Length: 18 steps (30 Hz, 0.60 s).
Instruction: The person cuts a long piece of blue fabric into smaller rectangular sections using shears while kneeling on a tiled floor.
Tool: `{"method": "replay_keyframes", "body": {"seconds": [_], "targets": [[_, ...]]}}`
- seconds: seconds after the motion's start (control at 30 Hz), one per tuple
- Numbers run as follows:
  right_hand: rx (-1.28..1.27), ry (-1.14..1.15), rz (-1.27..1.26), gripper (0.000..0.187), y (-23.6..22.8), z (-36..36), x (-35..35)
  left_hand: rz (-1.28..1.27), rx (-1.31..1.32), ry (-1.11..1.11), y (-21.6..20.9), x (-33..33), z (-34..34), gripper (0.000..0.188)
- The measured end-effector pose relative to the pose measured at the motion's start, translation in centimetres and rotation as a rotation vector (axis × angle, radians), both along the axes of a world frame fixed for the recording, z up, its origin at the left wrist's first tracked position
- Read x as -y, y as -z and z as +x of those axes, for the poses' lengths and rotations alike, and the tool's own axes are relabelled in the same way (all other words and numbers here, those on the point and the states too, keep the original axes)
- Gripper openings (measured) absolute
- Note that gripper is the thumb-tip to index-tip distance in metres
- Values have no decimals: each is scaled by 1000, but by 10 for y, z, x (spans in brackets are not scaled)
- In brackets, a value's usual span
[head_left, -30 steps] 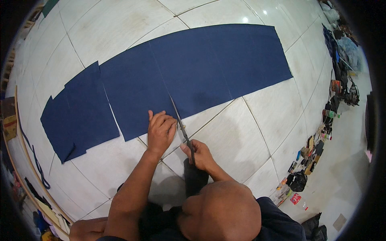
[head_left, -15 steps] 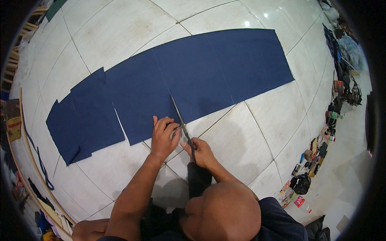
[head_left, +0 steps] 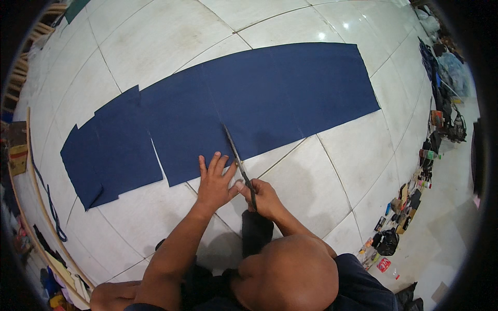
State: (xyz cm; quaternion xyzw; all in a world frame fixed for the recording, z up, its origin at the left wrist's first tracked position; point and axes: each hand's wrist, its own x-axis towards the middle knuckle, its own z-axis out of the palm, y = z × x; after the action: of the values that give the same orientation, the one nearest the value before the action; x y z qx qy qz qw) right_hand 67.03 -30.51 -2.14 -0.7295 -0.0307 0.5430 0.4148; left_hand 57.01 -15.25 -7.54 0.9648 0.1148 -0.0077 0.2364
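While a long navy-blue cloth point(head_left: 249, 98) lies on white floor tiles point(head_left: 295, 179), a bare left hand point(head_left: 211, 184) splays, unclenched, at its near edge; a bare right hand point(head_left: 263, 199) clasps dark metal scissors point(head_left: 235, 149) crossing it.

Fairly bright light covers the glossy white-tiled floor point(head_left: 161, 39), with small glare spots near the top and soft shadows lower down; lines bend toward the blackened rim.

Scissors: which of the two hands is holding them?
The right hand, closed around the handle end of the scissors. The left hand is different: it is spread open, its fingers over the near edge of the navy cloth.
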Motion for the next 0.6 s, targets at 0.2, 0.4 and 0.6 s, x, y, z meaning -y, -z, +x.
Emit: {"method": "replay_keyframes", "body": {"seconds": [0.2,0.4,0.6], "targets": [[-320,157,104,52,-27,22,-1,2,88,-45,14,2,-5,64],[-181,52,8,53,-33,29,-1,34,103,-42,12,4,-3,65],[48,-50,-43,58,-3,1,-1,21,48,-10,9,2,-4,61]]}}
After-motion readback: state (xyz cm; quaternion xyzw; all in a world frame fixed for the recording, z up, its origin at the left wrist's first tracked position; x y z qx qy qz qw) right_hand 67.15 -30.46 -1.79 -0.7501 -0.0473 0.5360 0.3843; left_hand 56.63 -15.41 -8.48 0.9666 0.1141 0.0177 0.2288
